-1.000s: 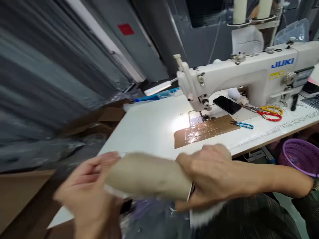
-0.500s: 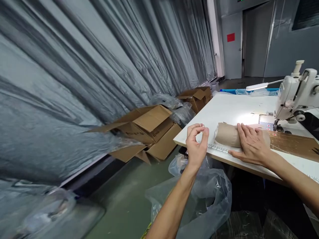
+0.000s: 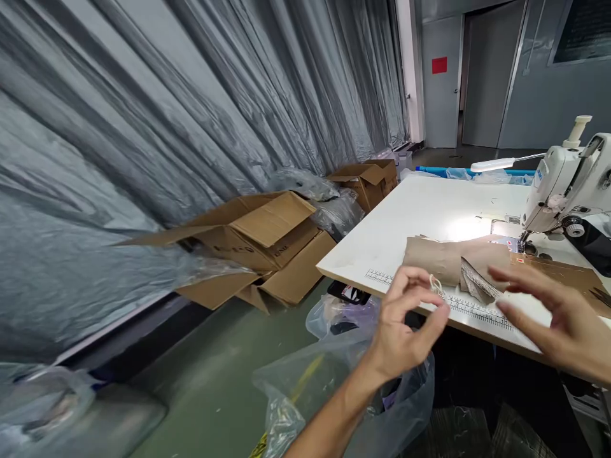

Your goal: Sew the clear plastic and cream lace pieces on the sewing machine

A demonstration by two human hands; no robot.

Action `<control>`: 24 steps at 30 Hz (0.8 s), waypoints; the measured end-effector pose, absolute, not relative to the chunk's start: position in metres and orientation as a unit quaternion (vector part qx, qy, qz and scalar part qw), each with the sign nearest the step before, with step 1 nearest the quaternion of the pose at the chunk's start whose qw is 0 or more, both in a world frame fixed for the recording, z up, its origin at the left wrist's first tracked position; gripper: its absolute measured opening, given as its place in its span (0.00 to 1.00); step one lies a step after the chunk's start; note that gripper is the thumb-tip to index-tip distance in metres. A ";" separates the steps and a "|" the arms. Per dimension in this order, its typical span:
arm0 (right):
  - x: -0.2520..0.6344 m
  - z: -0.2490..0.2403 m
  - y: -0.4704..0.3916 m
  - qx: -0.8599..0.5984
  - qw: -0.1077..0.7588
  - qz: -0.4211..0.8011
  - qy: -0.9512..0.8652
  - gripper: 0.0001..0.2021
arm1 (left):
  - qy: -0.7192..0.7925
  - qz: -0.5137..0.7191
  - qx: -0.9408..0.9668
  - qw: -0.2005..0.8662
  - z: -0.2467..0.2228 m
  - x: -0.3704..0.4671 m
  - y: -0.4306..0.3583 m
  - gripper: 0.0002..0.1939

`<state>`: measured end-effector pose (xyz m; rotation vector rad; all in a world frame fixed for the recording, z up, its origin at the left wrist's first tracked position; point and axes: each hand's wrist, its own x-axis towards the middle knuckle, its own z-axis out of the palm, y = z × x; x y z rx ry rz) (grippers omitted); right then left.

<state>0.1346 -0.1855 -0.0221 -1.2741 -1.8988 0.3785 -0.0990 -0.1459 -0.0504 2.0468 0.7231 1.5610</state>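
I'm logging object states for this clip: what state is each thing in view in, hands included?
Left hand: curled at a thin cord; grip unclear
Right hand: open, blurred
Brown cloth: loosely rolled or folded, on the table
Nearer cardboard box: flaps open
Dark grey door: ajar
Sewing machine: upright, running unclear

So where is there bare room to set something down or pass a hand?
Widest: the white tabletop behind the cloth roll, toward the blue tube, left of the sewing machine. Another: green floor between the open cardboard box and the clear bag. Crowded: the front edge, with the roll, left hand and right hand.
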 end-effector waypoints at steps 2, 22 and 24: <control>0.124 -0.028 -0.199 -0.468 0.386 0.193 -0.771 0.25 | 0.251 0.529 0.753 0.299 -0.049 -0.092 -0.155 0.03; 0.136 -0.023 -0.197 -0.469 0.523 0.515 -0.491 0.18 | 0.258 0.387 0.677 0.570 -0.045 -0.043 -0.148 0.21; 0.143 -0.023 -0.197 -0.471 0.544 0.512 -0.470 0.18 | 0.248 0.375 0.682 0.576 -0.047 -0.031 -0.146 0.27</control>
